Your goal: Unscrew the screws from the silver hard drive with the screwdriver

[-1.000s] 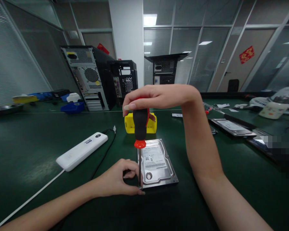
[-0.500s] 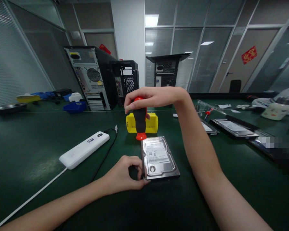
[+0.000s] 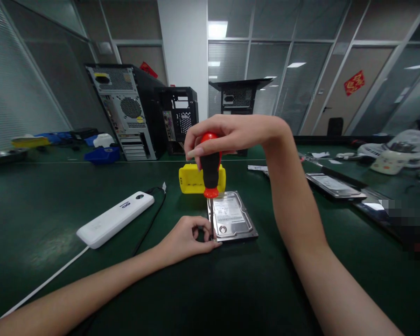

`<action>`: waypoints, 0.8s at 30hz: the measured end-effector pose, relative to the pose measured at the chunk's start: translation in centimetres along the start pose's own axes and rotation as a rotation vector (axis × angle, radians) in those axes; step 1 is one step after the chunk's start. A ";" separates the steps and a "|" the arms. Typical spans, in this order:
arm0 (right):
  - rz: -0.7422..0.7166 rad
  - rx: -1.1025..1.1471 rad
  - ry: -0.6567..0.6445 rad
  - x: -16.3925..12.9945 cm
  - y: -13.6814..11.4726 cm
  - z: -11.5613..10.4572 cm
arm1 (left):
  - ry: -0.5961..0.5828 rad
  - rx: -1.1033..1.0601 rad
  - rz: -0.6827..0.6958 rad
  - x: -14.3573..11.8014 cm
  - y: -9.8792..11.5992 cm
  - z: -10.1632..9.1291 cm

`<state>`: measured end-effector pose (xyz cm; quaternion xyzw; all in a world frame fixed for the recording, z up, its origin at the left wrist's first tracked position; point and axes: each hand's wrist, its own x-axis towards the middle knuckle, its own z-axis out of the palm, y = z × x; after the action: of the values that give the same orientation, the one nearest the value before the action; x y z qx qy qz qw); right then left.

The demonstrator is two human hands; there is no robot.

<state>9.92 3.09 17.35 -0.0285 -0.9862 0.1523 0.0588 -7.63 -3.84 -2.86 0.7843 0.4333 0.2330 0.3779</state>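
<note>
Now the right hand (image 3: 231, 135) still grips the screwdriver (image 3: 210, 170) upright; the left hand (image 3: 189, 238), pinching its tip at the drive's (image 3: 233, 219) seven o'clock corner, has barely moved.

Red-and-black screwdriver (image 3: 210, 170) under the right hand (image 3: 231, 135). Silver hard drive (image 3: 232, 217) with white printed label, just beside the left hand (image 3: 187, 238). Yellow box (image 3: 193, 179) behind both hands. White power bank (image 3: 115, 219) with black cable, left of the left hand. Dark green table mat (image 3: 56, 200) beneath.
</note>
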 end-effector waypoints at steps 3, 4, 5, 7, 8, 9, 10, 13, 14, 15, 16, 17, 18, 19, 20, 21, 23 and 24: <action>-0.023 0.050 0.054 -0.9 -1.0 0.3 | -0.022 -0.018 -0.044 0.1 0.0 -0.3; -0.027 0.084 0.072 -1.3 -1.2 0.4 | -0.022 -0.025 -0.060 0.1 0.1 -0.4; -0.034 0.121 0.079 -1.7 -1.3 0.6 | -0.022 -0.035 -0.074 0.1 0.1 -0.5; -0.051 0.166 0.078 -2.4 -1.5 0.8 | -0.022 -0.060 -0.093 0.0 0.0 -0.6; -0.054 0.169 0.072 -2.7 -1.5 0.9 | -0.020 -0.072 -0.100 0.0 -0.1 -0.6; -0.051 0.163 0.069 -2.9 -1.5 0.9 | -0.018 -0.081 -0.106 0.0 -0.2 -0.6; -0.041 0.155 0.067 -3.0 -1.5 1.0 | -0.015 -0.088 -0.111 0.1 -0.3 -0.6; -0.002 0.140 0.065 -3.0 -1.5 1.0 | -0.014 -0.091 -0.121 0.2 -0.7 -0.4; -0.003 0.138 0.067 -2.9 -1.5 1.0 | -0.018 -0.091 -0.122 0.2 -0.7 -0.4; -0.010 0.137 0.074 -2.8 -1.4 1.0 | -0.022 -0.093 -0.120 0.1 -0.7 -0.4; -0.019 0.136 0.080 -2.7 -1.3 1.0 | -0.031 -0.099 -0.118 0.0 -0.6 -0.5; -0.025 0.136 0.084 -2.7 -1.3 1.0 | -0.047 -0.116 -0.111 -0.2 -0.6 -0.7; -0.025 0.136 0.086 -2.7 -1.3 1.0 | -0.073 -0.138 -0.097 -0.4 -0.6 -1.1; -0.017 0.134 0.085 -2.7 -1.2 1.0 | -0.108 -0.164 -0.080 -0.5 -0.6 -1.7; -0.003 0.128 0.080 -2.8 -1.3 0.9 | -0.142 -0.198 -0.040 -0.6 -0.9 -2.5; 0.015 0.118 0.074 -2.9 -1.3 0.8 | -0.153 -0.187 -0.009 -0.6 -1.3 -3.5; 0.062 0.093 0.065 -3.1 -1.4 0.7 | 0.155 -0.105 0.030 -0.1 -2.5 -5.8; 0.085 0.084 0.063 -3.2 -1.4 0.6 | 0.374 -0.087 0.041 0.4 -3.3 -7.0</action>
<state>12.98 1.31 16.85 -0.0728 -0.9745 0.1949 0.0845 -13.95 0.32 -1.24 0.7190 0.4696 0.4007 0.3194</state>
